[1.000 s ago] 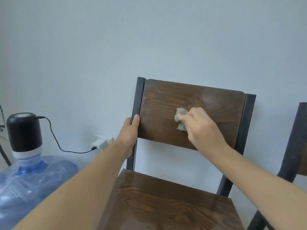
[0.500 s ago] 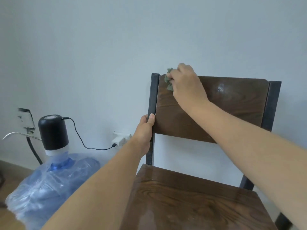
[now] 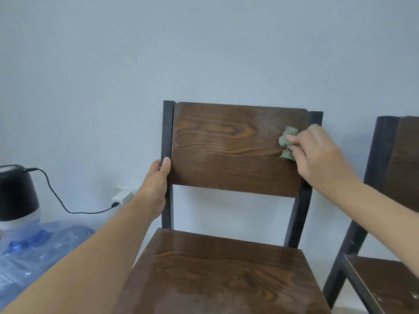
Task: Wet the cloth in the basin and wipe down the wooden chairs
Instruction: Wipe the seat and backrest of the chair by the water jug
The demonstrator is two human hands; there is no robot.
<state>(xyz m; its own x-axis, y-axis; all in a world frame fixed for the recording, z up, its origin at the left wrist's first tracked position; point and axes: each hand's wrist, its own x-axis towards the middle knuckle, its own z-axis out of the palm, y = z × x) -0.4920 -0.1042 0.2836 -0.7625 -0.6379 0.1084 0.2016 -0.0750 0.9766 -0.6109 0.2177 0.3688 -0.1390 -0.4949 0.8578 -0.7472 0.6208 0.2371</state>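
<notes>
Forearms of the person reach up from the near edge over the glossy dark-brown wooden seat (image 3: 215, 268) of the nearer chair, which lies below both hands. The left hand (image 3: 158, 180) wraps its fingers round the black metal upright (image 3: 167, 132) at the backrest's edge, thumb laid up the front, most likely to steady the chair against the push of wiping. Across from it, the right hand (image 3: 317, 152) pinches a small crumpled grey-green cloth (image 3: 287, 141) under curled fingertips and presses it to the dark-brown wood-grain backrest panel (image 3: 226, 150), at the end farthest from the left hand. Bunching the cloth probably gives a firmer pad.

Right of that hand stands a second chair of black frame and brown wood (image 3: 383, 155), only partly in frame. Left of the left hand and lower, a black pump cap (image 3: 15, 191) tops a blue plastic water bottle (image 3: 34, 245). Its black cable (image 3: 86, 213) runs to a white plug (image 3: 123, 193) at the pale wall (image 3: 204, 53) behind.

Counted: two chairs, one cloth, two hands, one bottle, one pump, one cable. No basin shows.
</notes>
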